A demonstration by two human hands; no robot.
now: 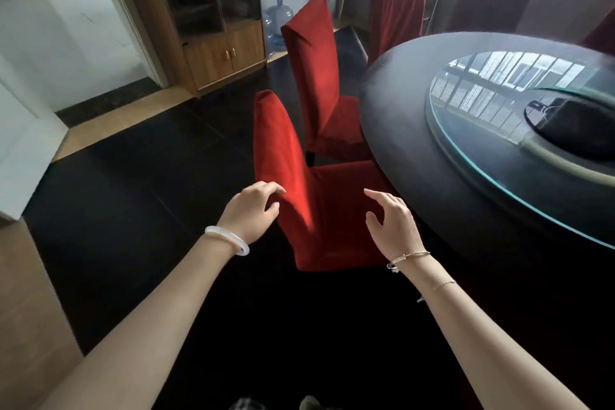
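A chair in a red fabric cover [293, 163] stands in front of me, its seat tucked toward the round dark table [406, 103]. My left hand [254, 211] hovers at the left side of the chair's back, fingers loosely curled, fingertips close to the fabric; I cannot tell if they touch. My right hand [394, 223] is held over the seat, fingers spread and relaxed, holding nothing. A white bangle sits on my left wrist and thin bracelets on my right.
A second red-covered chair [316, 70] stands behind the first, and two more [397, 7] at the table's far side. A glass turntable [482, 156] lies on the table. A wooden cabinet [206, 23] and water jugs [278, 20] stand by the wall. The floor is dark tile.
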